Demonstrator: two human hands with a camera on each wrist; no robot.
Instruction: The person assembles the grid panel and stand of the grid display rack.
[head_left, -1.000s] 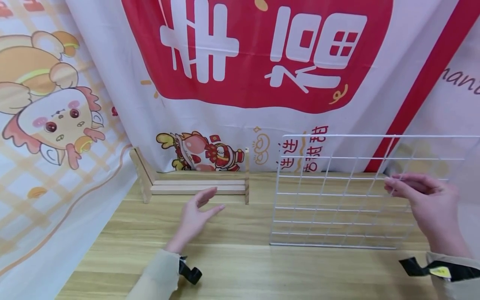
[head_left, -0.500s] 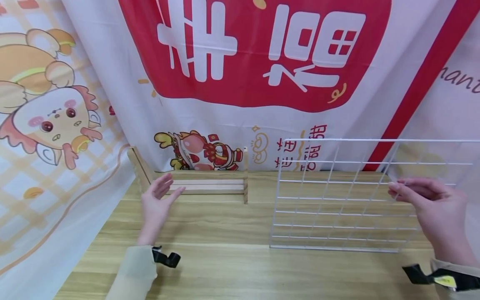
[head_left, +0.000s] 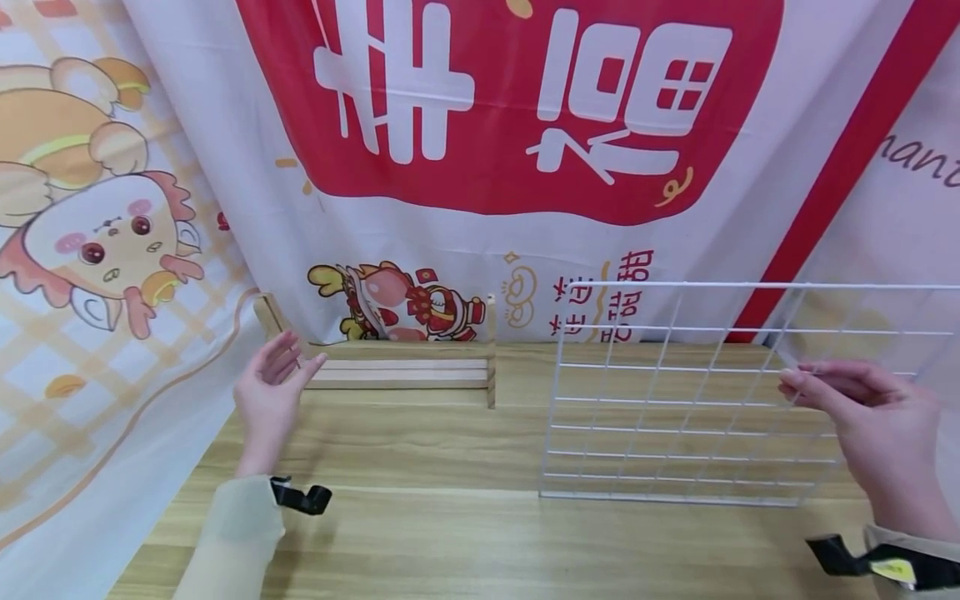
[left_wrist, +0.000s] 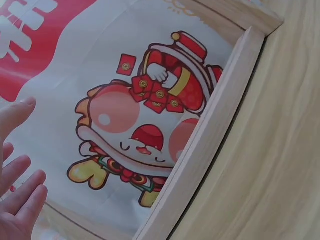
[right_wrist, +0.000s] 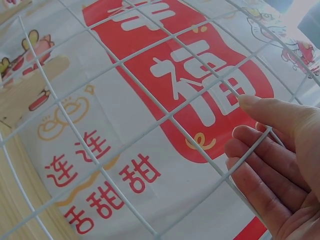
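Note:
A white wire grid panel (head_left: pixel 686 367) stands tilted at the right of the head view. My right hand (head_left: pixel 885 433) pinches its wires between thumb and fingers; the right wrist view shows the fingers (right_wrist: pixel 255 175) at the grid's wires. On the left, a wooden stand (head_left: pixel 405 373) has two upright side pieces joined by low crossbars. My left hand (head_left: pixel 266 404) is at the left side piece (head_left: pixel 266 313), partly covering it, with fingers loosely spread and holding nothing. Whether they touch the wood I cannot tell. The left wrist view shows a crossbar (left_wrist: pixel 210 135) beside this hand.
A wood-grain tabletop (head_left: pixel 420 542) lies under everything. Behind it hangs a white cloth with a red printed panel (head_left: pixel 495 183). Another printed cloth (head_left: pixel 90 400) hangs along the left edge. A black strap (head_left: pixel 300 497) is around the left wrist.
My left hand has moved left, from before the stand's crossbars to its left side piece. The grid's top edge has dipped slightly, while my right hand keeps its pinch.

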